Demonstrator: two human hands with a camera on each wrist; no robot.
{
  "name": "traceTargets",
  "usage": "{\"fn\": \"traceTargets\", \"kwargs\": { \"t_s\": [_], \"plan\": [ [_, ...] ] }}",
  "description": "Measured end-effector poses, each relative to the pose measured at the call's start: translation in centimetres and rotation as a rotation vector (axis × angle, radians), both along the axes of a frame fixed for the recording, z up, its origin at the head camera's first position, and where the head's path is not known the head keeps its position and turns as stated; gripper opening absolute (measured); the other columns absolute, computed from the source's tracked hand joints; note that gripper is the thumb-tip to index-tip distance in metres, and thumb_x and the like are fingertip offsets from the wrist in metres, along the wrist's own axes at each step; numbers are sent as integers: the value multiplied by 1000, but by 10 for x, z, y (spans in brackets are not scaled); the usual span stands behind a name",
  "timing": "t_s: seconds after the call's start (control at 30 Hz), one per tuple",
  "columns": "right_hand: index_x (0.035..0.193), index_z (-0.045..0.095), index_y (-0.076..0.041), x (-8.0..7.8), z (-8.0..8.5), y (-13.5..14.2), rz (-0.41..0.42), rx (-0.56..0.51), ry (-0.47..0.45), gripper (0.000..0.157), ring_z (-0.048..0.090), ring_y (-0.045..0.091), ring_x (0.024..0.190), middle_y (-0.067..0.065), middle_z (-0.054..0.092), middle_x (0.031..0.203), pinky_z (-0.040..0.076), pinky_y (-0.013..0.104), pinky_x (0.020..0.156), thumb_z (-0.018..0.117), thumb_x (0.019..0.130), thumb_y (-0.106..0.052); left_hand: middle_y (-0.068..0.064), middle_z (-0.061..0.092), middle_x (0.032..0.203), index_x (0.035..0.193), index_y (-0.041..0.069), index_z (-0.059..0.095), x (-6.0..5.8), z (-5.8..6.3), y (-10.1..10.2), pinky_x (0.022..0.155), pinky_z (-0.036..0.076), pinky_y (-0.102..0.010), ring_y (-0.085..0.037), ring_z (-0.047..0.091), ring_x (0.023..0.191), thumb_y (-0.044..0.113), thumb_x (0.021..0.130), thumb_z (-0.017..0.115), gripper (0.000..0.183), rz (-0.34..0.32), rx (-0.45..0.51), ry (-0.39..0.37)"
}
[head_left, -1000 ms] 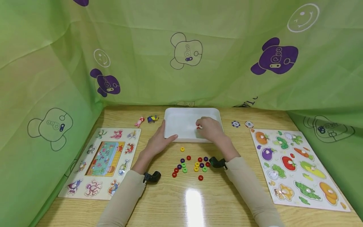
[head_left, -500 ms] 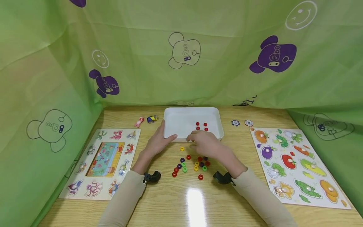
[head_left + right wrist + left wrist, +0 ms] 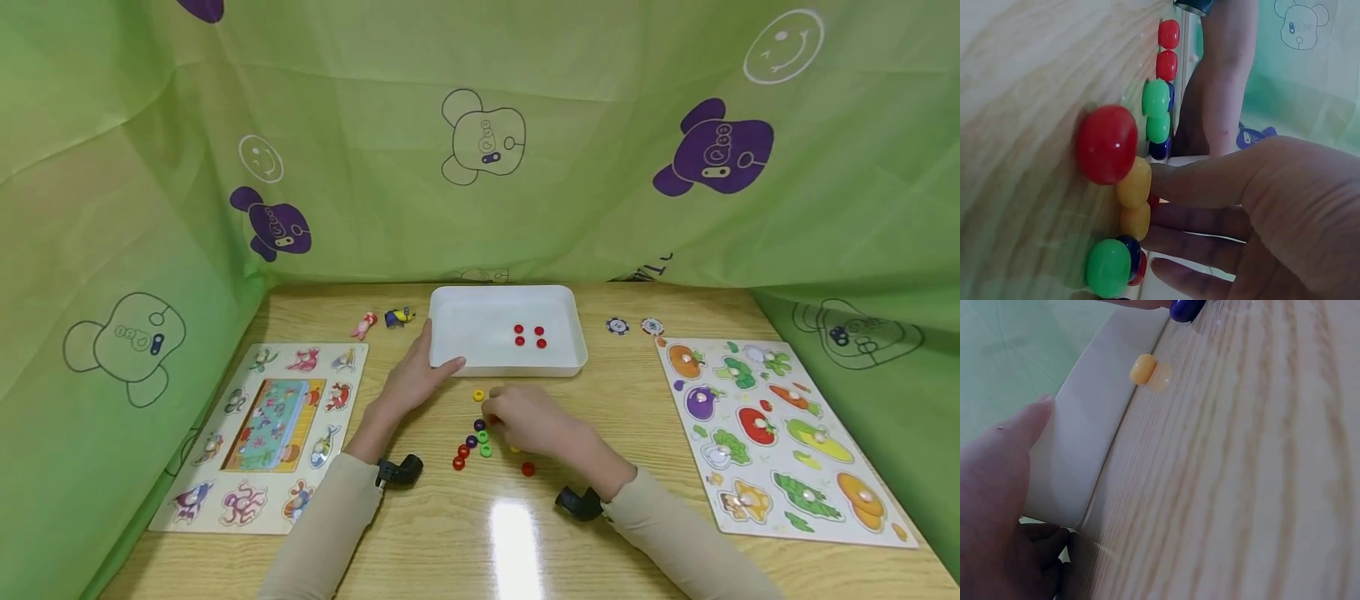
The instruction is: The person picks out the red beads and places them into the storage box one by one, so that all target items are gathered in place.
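Note:
My left hand point(image 3: 411, 373) grips the near left corner of a white tray point(image 3: 467, 327), its thumb lying against the front wall in the left wrist view. Several red beads point(image 3: 541, 343) sit inside the tray, toward its right. In front of the tray, my right hand point(image 3: 536, 421) reaches down among loose ring-shaped beads. Its thumb and finger pinch a red bead point(image 3: 1154, 200), mostly hidden behind yellow beads point(image 3: 1134, 182). A single yellow bead point(image 3: 478, 396) lies between hand and tray. Green beads point(image 3: 486, 451), purple beads point(image 3: 472, 441) and more red beads point(image 3: 459, 462) lie left of the right hand.
An animal puzzle board point(image 3: 255, 433) lies at the left, a vegetable puzzle board point(image 3: 780, 442) at the right. Two small figurines point(image 3: 399, 317) stand left of the tray; two poker chips point(image 3: 617, 326) lie right of it. Green cloth point(image 3: 375, 192) encloses the table.
My right hand has left the tray, where red beads now show, and come down toward me to the loose beads. My left hand stays at the tray's corner.

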State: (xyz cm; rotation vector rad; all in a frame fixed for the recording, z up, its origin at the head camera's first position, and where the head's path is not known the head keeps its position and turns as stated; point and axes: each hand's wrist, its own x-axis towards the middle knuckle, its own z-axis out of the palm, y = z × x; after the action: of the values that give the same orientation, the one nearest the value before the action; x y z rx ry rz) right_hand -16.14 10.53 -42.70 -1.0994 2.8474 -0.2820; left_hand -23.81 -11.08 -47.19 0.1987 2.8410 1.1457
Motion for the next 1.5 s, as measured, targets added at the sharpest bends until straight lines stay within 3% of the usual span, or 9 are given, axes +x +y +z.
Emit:
{"fn": "traceTargets", "kwargs": {
  "t_s": [0.27,0.43,0.63,0.8,1.23,1.5],
  "plan": [
    [83,67,-18,-4,0,-5,-21,-3,3,7,45,8,62,-9,53,73,39,20,56,65,83,-11,-9,12,157,150,20,-3,0,1,-5,108,29,-54,-31,21,142,70,79,50,102,7,-26,4],
    [87,68,-18,-13,11,-5,-47,-52,-9,12,47,8,64,-8,58,78,41,20,57,67,81,-8,-8,12,157,150,20,-3,1,1,-9,107,30,-54,-30,21,142,72,78,49,103,8,-28,3],
    [89,69,-17,-31,28,-5,-110,-108,99,9,50,7,65,-7,58,77,41,21,55,68,82,-12,-9,12,157,150,20,-3,1,1,-12,106,31,-56,-31,21,142,70,79,51,102,12,-18,9],
    [93,70,-17,-51,33,-7,-158,-160,172,11,58,9,70,-5,64,87,45,23,56,68,83,-15,-10,12,157,150,18,-2,0,1,-13,106,31,-56,-31,22,142,67,80,52,101,19,-9,11],
    [96,70,-13,-105,11,-7,-343,-182,186,14,63,19,79,1,65,89,52,37,63,64,84,-12,-9,11,157,150,18,-1,1,0,-7,108,29,-55,-30,20,142,68,79,52,102,16,6,6],
    [99,70,-13,-130,-8,2,-421,-167,118,18,63,22,87,5,67,95,53,42,71,56,88,-8,-8,13,157,151,18,0,0,-2,1,108,30,-53,-29,22,142,69,79,52,102,10,16,13]
  ]
}}
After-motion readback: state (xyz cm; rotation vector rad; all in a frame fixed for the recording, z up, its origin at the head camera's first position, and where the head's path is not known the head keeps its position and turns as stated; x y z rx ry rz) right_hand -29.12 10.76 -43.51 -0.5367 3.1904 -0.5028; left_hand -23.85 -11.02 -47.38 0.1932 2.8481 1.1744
